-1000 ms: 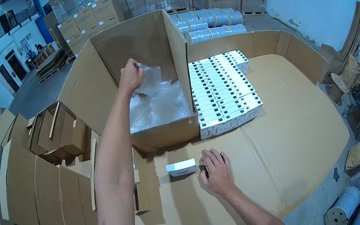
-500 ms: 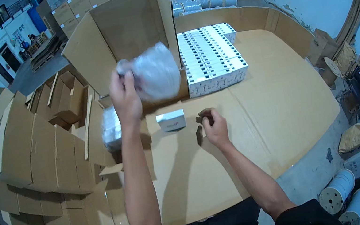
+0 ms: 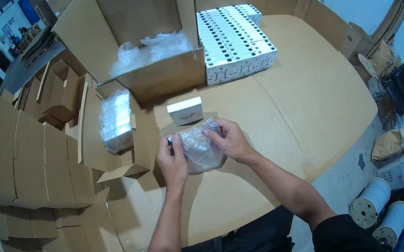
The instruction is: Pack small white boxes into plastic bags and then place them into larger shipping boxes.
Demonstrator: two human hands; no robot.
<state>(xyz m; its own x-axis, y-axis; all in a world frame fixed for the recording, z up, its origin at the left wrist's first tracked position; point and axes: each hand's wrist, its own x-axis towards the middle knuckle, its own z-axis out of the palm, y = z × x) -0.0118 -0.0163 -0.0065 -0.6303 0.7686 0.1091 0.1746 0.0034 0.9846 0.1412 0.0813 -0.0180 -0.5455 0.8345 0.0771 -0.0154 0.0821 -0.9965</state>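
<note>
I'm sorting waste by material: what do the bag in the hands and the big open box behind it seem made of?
The bag, held by the left hand and right hand, looks like thin clear plastic film: see-through, crinkled, glossy. The big open box looks like plain brown corrugated cardboard, matte, with folded flaps.

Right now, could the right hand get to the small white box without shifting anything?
Probably yes. The right hand is on the clear bag, together with the left hand. The small white box sits just beyond them on bare cardboard, nothing between. The hand would have to let go of the bag first.
</note>
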